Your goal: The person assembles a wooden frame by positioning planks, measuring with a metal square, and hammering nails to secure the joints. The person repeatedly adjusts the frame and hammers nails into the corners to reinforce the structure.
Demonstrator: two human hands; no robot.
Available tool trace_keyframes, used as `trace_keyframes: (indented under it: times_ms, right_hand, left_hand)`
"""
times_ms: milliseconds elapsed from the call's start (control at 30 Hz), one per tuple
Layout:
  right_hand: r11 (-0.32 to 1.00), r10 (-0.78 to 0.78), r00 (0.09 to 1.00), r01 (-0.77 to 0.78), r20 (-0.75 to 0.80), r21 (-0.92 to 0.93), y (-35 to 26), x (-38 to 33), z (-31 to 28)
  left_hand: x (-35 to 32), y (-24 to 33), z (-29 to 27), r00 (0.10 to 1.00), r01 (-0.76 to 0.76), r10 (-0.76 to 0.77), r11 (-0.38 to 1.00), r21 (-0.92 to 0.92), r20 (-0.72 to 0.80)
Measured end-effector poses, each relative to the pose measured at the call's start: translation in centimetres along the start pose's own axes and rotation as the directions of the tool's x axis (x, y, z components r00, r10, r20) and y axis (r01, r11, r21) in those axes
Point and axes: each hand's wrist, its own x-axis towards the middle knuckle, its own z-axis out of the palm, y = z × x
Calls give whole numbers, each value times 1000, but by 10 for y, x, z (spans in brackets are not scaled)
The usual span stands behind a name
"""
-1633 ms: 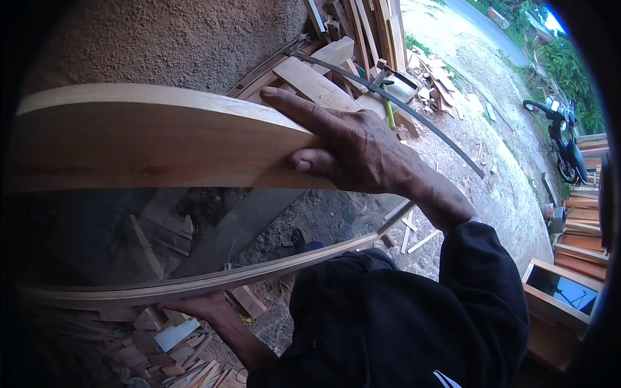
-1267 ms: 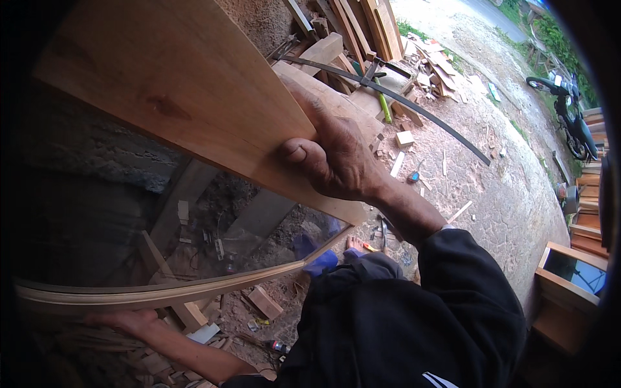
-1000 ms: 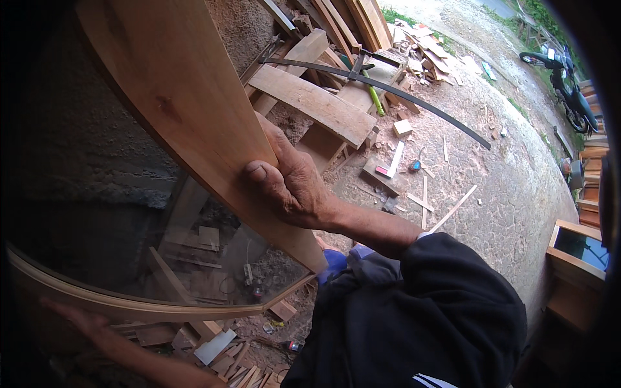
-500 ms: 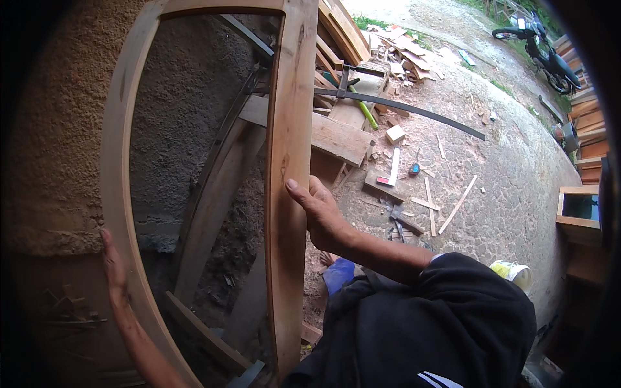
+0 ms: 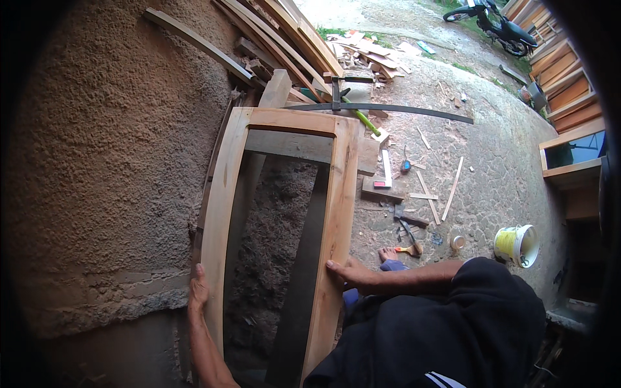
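Note:
A pale wooden frame (image 5: 343, 200), an open rectangle with no panel in it, stretches in front of me from the lower edge towards the far planks. Along its left outer edge my left hand (image 5: 199, 291) is pressed, gripping the side rail; its fingertips are mostly hidden. My right hand (image 5: 352, 273) grips the opposite rail, thumb on the top face and fingers hidden beneath. The frame's far end overlies a crosswise board (image 5: 288, 143), seen through the opening. Just beyond that end lies a long dark bar clamp (image 5: 414, 110).
A rough wall (image 5: 116, 161) rises at left. Long boards (image 5: 291, 32) lean at the far side by wood scraps (image 5: 375, 55). On the ground lie a try square (image 5: 386, 169), a tape measure (image 5: 405, 165), a brush (image 5: 411, 249) and a bucket (image 5: 515, 246). A motorcycle (image 5: 498, 29) stands far right.
The frame has come down and towards the right, from raised and close to lying lower over the boards. Both hands moved with it and keep hold of its sides.

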Motion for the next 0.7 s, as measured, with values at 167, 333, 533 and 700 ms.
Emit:
trace_keyframes:
  times_ms: [167,333,533,700]
  right_hand:
    - [996,89,993,-89,-74,10,15,20,2]
    - [993,111,984,-106,-142,43,26,35,3]
    - [997,68,984,-59,-166,56,33,52,1]
    - [993,116,963,-110,-245,38,32,63,7]
  left_hand:
    - [49,-6,13,998,-51,49,997,61,28]
    - [96,-13,28,997,-75,73,992,104,22]
    - [128,-14,51,987,-117,134,977,178,-86]
    - [139,-18,66,922,-154,243,944,291,-300]
